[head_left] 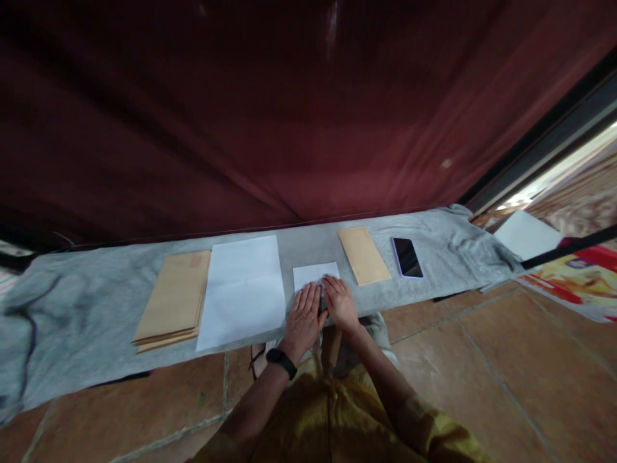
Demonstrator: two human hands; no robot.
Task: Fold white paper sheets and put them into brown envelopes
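A folded sheet of white paper (312, 273) lies in front of me on the cloth-covered surface. My left hand (304, 316) rests flat on its near left part, fingers stretched out. Beside it my right hand (339, 302) presses on the near right part, its fingers also extended. The hands hide the paper's near edge. Left of them is a larger white sheet stack (245, 289) with a faint crease across it. A single brown envelope (364, 256) lies to the right of my right hand.
A pile of brown envelopes (176, 296) sits at the left. On the right lies a phone (407, 257) with a dark screen. The grey cloth (87, 302) covers the narrow bench against a dark red panel (289, 128). Colourful packaging (583, 280) stands beyond the right end.
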